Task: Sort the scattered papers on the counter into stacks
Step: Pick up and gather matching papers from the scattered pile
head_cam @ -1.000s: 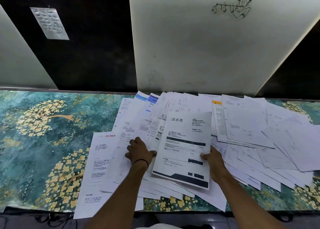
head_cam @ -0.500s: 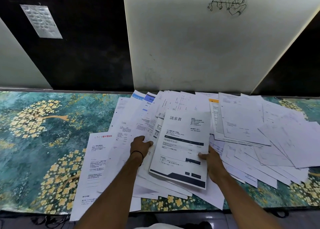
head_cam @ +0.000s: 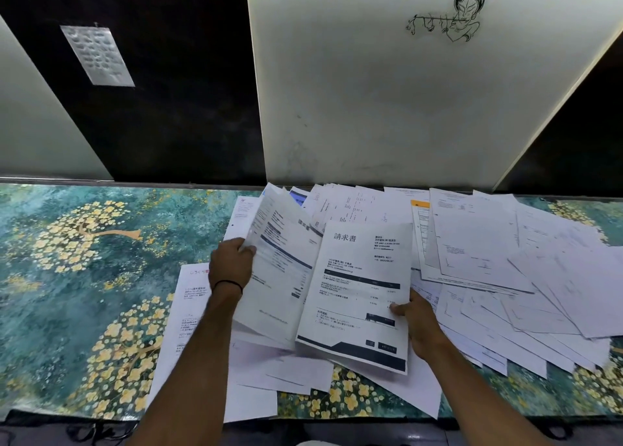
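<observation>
Two hands at work, each with a sheet. Left-hand fingers [head_cam: 247,248] curled over the left edge of a printed form [head_cam: 279,270], pinching it and raising that side clear of the heap, so that it stands tilted with its right edge tucked behind the neighbouring page. Thin black band [head_cam: 229,283] round the wrist of the left hand [head_cam: 231,263]. Right thumb [head_cam: 399,308] pressed on the face of a 請求書 invoice [head_cam: 360,287] near its right edge, other fingers hidden beneath, presumably closing the grip from below. Held by the right hand [head_cam: 419,327] slightly above the pile, dark stripe along the bottom margin, nearest the body.

Beneath and around both, scattered papers [head_cam: 505,260] overlapping in a loose fan across the middle and right of the counter [head_cam: 84,277], reaching back to the wall and hanging a little over the front edge. Among them, an orange-tabbed sheet [head_cam: 419,204] at the back, just right of the invoice. On the left fringe, a page with a red heading [head_cam: 192,310] flat on the surface, partly under the left forearm. Further left, bare counter in teal with yellow blossom trees.

Behind, a pale panel [head_cam: 371,91] bearing a line drawing of a flute player [head_cam: 448,17], and a grey printed sheet [head_cam: 97,56] fixed to the dark wall.
</observation>
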